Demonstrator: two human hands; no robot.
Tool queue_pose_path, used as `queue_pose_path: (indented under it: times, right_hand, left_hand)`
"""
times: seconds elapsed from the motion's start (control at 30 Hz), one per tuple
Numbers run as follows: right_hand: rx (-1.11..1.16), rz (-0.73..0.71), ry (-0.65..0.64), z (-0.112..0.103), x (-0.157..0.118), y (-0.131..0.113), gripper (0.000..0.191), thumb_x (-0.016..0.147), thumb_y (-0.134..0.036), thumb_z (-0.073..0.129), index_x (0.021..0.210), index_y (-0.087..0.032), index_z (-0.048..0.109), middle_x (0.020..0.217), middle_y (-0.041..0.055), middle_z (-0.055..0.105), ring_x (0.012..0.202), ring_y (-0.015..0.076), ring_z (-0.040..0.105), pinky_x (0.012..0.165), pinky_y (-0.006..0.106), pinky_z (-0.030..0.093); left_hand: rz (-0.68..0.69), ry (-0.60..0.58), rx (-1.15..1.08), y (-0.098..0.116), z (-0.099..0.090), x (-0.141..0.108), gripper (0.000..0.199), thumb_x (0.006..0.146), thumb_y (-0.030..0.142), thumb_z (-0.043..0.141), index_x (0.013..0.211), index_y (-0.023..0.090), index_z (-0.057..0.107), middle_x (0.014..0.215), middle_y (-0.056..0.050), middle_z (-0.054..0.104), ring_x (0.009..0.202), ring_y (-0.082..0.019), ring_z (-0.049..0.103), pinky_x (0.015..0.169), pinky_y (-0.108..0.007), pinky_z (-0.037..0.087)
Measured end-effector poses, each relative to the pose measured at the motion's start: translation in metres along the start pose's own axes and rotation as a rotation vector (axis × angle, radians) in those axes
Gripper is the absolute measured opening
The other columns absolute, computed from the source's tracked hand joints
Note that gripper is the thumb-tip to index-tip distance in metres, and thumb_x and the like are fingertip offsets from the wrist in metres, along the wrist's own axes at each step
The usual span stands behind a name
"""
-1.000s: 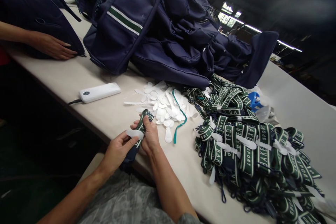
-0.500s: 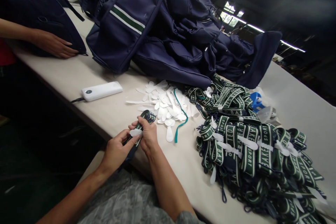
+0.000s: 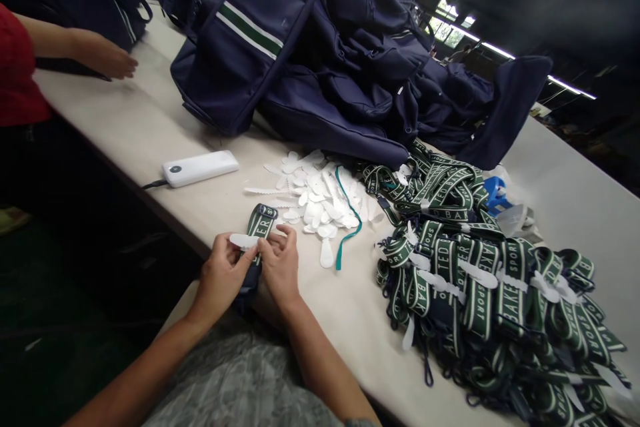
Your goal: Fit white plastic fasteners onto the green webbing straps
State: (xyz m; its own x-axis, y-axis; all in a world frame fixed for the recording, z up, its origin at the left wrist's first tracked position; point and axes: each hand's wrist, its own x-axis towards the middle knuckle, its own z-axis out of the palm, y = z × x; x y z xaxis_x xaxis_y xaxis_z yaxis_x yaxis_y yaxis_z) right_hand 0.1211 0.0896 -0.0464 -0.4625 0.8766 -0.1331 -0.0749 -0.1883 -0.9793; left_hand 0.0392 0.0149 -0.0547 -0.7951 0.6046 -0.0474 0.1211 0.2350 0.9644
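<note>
- The left hand [image 3: 223, 273] is pinching a white plastic tab [image 3: 243, 240] between thumb and fingertips, fingers closed on it, at the near edge of the table [image 3: 150, 133].
- The right hand [image 3: 280, 263] is gripping a green and white strap [image 3: 261, 221], fingers curled shut around its lower part, just beside the left hand.
- The strap is lying with its long axis running away from the person, its looped end pointing toward the far edge and its dark tail hanging down over the near edge between the two hands.
- The tab is lying crosswise to the strap, touching its left side, so the left hand is the nearer one to the tab and the right hand the nearer one to the strap's body.
- A loose heap of white tabs [image 3: 320, 197] is sitting just beyond the hands, with a teal cord [image 3: 347, 213] lying across it.
- A large pile of finished straps [image 3: 480, 280] is spreading toward the right end of the table.
- A white power bank [image 3: 200, 167] is resting near the near edge, to the left.
- Navy bags [image 3: 310, 53] are piled along the far side.
- Another person's hand [image 3: 107, 57] is resting on the table at the far left corner.
</note>
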Motion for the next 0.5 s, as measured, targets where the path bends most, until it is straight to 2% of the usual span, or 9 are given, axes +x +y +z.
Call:
queue_pose_path:
  times: [0.1,0.17,0.33,0.5]
  right_hand:
    - [-0.363,-0.125,0.04,-0.003,-0.004,-0.005,0.012,0.085,-0.031,0.067,0.089,-0.02,0.065,0.094,0.0029,0.067,0.078,0.0159,0.064,0.075,0.028,0.051]
    - [-0.49,-0.133,0.025,-0.006,-0.003,-0.009,0.014,0.087,-0.033,0.066,0.08,-0.02,0.067,0.086,0.0013,0.067,0.076,0.0159,0.061,0.074,0.027,0.048]
    - [-0.588,-0.003,-0.088,-0.006,0.01,-0.016,0.02,0.086,-0.035,0.069,0.072,-0.021,0.067,0.067,-0.0027,0.065,0.065,0.015,0.057,0.065,0.026,0.039]
    - [-0.684,-0.062,-0.056,0.002,0.014,-0.013,0.028,0.087,-0.032,0.067,0.064,-0.021,0.057,0.059,-0.0038,0.055,0.06,0.0154,0.05,0.062,0.026,0.033]
  left_hand:
    - [0.044,0.029,0.138,0.002,-0.003,0.003,0.038,0.077,0.056,0.064,0.094,0.023,0.056,0.089,-0.007,0.072,0.087,-0.028,0.07,0.079,-0.037,0.052]
    - [0.073,0.042,0.213,0.006,-0.004,0.004,0.032,0.078,0.054,0.061,0.088,0.023,0.057,0.084,-0.006,0.069,0.082,-0.028,0.067,0.077,-0.037,0.05]
    - [0.162,0.096,0.32,0.018,-0.007,0.009,0.028,0.079,0.051,0.056,0.074,0.023,0.057,0.083,-0.006,0.061,0.079,-0.026,0.058,0.078,-0.036,0.044]
    - [0.146,0.11,0.212,0.021,-0.012,0.016,0.027,0.076,0.049,0.059,0.07,0.023,0.06,0.074,-0.003,0.061,0.071,-0.021,0.055,0.071,-0.031,0.044]
